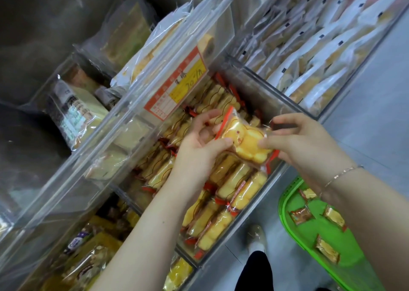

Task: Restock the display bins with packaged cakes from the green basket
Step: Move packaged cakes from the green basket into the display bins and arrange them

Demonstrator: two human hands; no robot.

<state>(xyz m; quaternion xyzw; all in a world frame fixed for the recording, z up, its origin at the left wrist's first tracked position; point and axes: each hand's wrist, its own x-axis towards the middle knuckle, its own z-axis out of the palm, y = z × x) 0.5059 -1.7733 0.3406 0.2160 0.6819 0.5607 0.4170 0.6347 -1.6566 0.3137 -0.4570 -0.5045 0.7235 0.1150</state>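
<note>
A bear-shaped yellow cake in a clear wrapper with red ends (244, 141) is held flat over a clear display bin (260, 193). My left hand (199, 144) grips its left end, thumb on top. My right hand (303, 140) pinches its right end. The bin below holds several rows of the same cakes standing on edge (223, 186). The green basket (314, 231) sits at the lower right on the floor, partly hidden by my right forearm, with several small wrapped cakes (301, 215) in it.
A clear lid with a red and yellow price label (177, 84) stands raised behind the bin. Neighbouring bins hold white-packaged goods (314, 53) to the right and other packets (73, 113) to the left. My foot (256, 237) stands on the grey floor beside the shelf.
</note>
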